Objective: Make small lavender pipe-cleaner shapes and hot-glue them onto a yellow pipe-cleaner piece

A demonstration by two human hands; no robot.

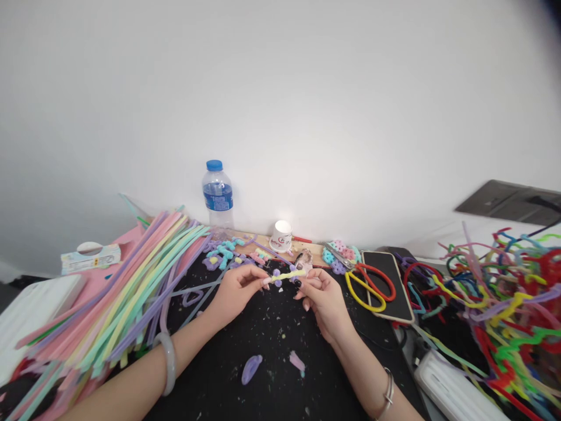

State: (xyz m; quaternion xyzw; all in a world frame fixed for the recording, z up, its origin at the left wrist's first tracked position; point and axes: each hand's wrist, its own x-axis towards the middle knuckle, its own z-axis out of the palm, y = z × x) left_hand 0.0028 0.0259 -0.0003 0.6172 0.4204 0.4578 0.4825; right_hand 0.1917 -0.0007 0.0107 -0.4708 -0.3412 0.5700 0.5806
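Note:
Between my two hands stretches a short yellow pipe cleaner piece (287, 276) with small purple fuzzy lumps along it. My left hand (239, 292) pinches its left end, thumb against fingers. At the other end my right hand (322, 298) is closed on it, dark-nailed fingertips pressed together. Below them, on the black work surface (219, 368), lie a purple fuzzy loop (252, 369) and a small pale purple scrap (297, 362). Behind my left hand sit turquoise and purple pipe cleaner shapes (224, 252).
Pastel pipe cleaners (144, 280) are heaped at left, tangled bright ones (504, 310) at right. A water bottle (218, 196) and paper cup (281, 235) stand by the wall. Scissors (366, 283) with red and yellow handles overlap a phone (397, 292).

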